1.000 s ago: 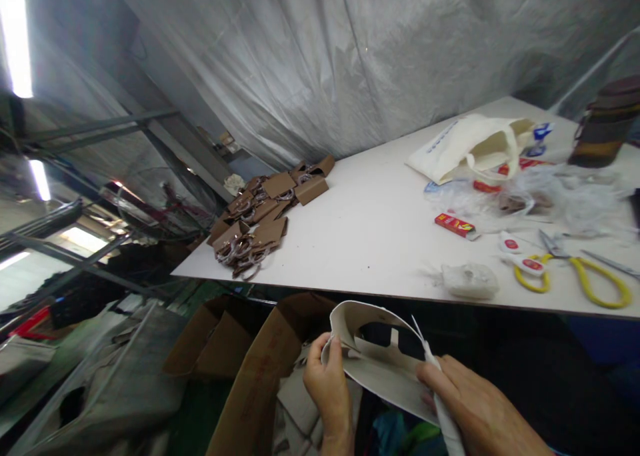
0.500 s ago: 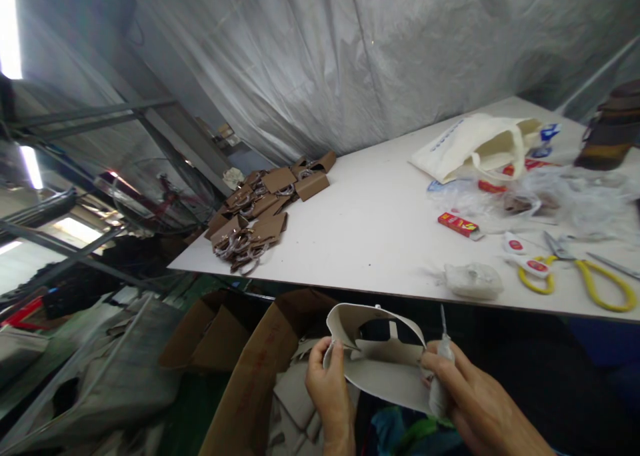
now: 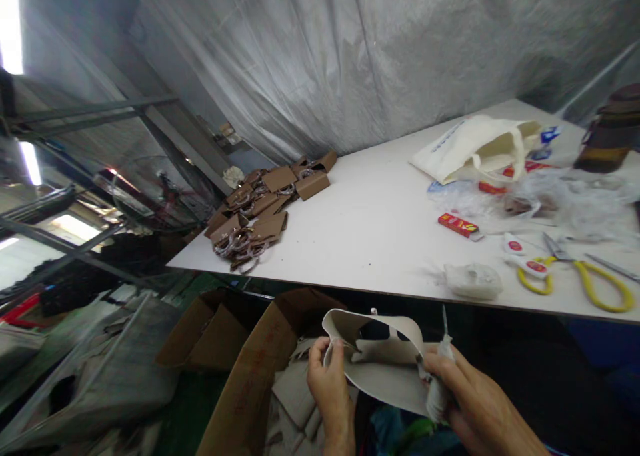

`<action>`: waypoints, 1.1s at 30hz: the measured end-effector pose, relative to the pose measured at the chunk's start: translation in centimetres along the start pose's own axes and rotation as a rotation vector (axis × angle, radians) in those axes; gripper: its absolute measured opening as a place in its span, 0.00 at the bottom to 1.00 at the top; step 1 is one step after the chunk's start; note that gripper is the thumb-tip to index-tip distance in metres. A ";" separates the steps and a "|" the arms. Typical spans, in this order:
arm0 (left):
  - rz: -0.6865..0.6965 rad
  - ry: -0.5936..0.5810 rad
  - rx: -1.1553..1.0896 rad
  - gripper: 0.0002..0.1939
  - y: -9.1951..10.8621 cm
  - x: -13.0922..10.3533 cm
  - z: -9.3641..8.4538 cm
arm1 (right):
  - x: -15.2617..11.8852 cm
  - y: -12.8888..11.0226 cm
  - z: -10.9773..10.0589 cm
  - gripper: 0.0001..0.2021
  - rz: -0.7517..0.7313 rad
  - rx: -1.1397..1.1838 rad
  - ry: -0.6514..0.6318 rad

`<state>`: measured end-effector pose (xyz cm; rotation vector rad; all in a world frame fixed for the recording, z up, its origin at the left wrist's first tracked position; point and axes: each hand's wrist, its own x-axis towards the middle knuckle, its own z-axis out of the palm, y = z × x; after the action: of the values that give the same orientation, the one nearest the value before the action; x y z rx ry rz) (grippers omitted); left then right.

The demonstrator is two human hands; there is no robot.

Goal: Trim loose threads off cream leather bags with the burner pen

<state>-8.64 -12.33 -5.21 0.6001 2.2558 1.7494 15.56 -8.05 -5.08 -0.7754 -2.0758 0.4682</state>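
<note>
A small beige handbag (image 3: 385, 379), its mouth open, is held below the table's front edge. My left hand (image 3: 331, 383) pinches its left side between thumb and fingers. At its right side, my right hand (image 3: 467, 383) is closed around an awl-like tool (image 3: 444, 356), with the fingertips against the bag's edge. The tool has a handle wrapped in whitish material and a thin metal tip pointing up. What lies under the right fingertips is hidden.
Brown bag pieces (image 3: 270, 196) are piled on the left of the white table (image 3: 350, 236). Yellow-handled scissors (image 3: 575, 263), a red box (image 3: 459, 226), a wrapped bundle (image 3: 473, 281) and a cream tote (image 3: 465, 149) lie on the right. A cardboard box (image 3: 250, 369) holds beige pieces below.
The bag's upper rim and strap have shifted slightly left and tilted between my hands. Both hands keep nearly the same place and grip.
</note>
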 end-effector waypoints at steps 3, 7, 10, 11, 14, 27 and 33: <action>-0.005 0.007 -0.001 0.17 -0.7 0.3 0.2 | -0.4 0.1 0.3 0.29 0.007 -0.010 -0.020; -0.020 -0.006 0.004 0.18 -1.4 0.6 0.1 | -1.0 0.4 0.7 0.30 0.000 0.027 -0.048; -0.028 -0.049 -0.001 0.18 -1.8 0.6 0.2 | -1.0 0.5 0.8 0.30 0.036 0.034 -0.053; -0.029 -0.061 -0.004 0.18 -1.9 0.6 0.2 | -1.0 0.5 0.8 0.30 0.040 0.036 -0.049; -0.025 -0.083 -0.008 0.20 -2.0 0.4 0.4 | -1.1 0.6 1.0 0.30 0.040 0.041 -0.038; -0.046 -0.351 -0.179 0.19 5.1 3.4 -0.3 | 0.6 0.1 -2.2 0.12 0.316 0.259 0.067; -0.279 -0.622 -0.323 0.21 7.4 4.8 1.6 | 0.1 2.2 -4.2 0.17 0.400 0.360 0.311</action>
<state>-10.93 -7.23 1.79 0.6148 1.5184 1.4770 19.79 -6.16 -3.86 -0.9751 -1.4944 0.8551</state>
